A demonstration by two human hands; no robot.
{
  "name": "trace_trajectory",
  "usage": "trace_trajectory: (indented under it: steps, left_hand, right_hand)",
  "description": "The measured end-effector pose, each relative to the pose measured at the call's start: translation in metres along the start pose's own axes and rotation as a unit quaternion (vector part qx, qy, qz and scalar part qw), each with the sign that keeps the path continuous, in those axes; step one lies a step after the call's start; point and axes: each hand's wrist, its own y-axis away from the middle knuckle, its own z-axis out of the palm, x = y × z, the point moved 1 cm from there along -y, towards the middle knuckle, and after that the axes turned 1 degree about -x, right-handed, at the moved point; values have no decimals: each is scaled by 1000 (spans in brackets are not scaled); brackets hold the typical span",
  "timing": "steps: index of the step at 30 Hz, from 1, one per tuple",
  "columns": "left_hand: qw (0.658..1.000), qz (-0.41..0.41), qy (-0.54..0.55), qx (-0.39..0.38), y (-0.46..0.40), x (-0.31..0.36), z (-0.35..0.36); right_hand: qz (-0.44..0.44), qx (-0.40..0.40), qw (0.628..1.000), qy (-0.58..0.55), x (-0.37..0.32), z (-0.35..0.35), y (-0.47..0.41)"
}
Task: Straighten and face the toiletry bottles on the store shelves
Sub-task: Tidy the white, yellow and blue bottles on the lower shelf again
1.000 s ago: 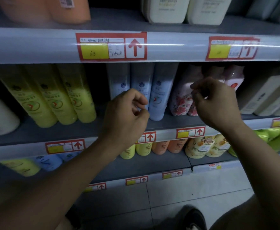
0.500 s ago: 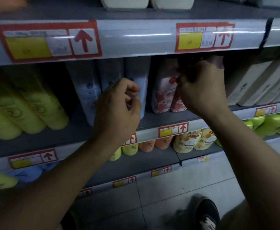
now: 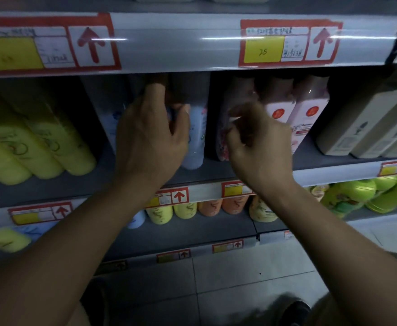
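Three pale blue bottles stand in the middle of the centre shelf (image 3: 216, 170). My left hand (image 3: 150, 137) grips the middle pale blue bottle (image 3: 172, 114), thumb on its right side and fingers up its left, hiding most of it. Its neighbours, the right blue bottle (image 3: 196, 137) and the left blue bottle (image 3: 108, 118), stand beside it. My right hand (image 3: 261, 142) is blurred, its fingers curled against the front of a floral pink bottle (image 3: 222, 142). Whether it holds that bottle is unclear. Two pink-white bottles (image 3: 308, 114) stand just right of it.
Yellow bottles (image 3: 58, 142) lean on the left of the same shelf and beige boxes (image 3: 362, 123) fill its right end. The shelf edge above (image 3: 181, 43) overhangs the bottle tops. The lower shelf holds yellow, orange and green bottles (image 3: 357, 194). Tiled floor lies below.
My left hand went from hovering curled in front of the blue bottles to gripping the middle one. My right hand left the top of the pink-white bottles and moved left and down to the floral bottle.
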Motion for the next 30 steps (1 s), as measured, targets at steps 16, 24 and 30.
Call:
trace_trajectory:
  steps: [16, 24, 30]
  left_hand:
    - [996, -84, -1, -42, -15, -12, 14]
    - [996, -91, 6, -24, -16, -3, 17]
    - [997, -79, -10, -14, -15, 4, 15]
  right_hand:
    - [80, -114, 987, 83, -10, 68, 30]
    - [44, -112, 990, 69, -2, 50, 24]
    - [91, 97, 991, -28, 17, 9, 11]
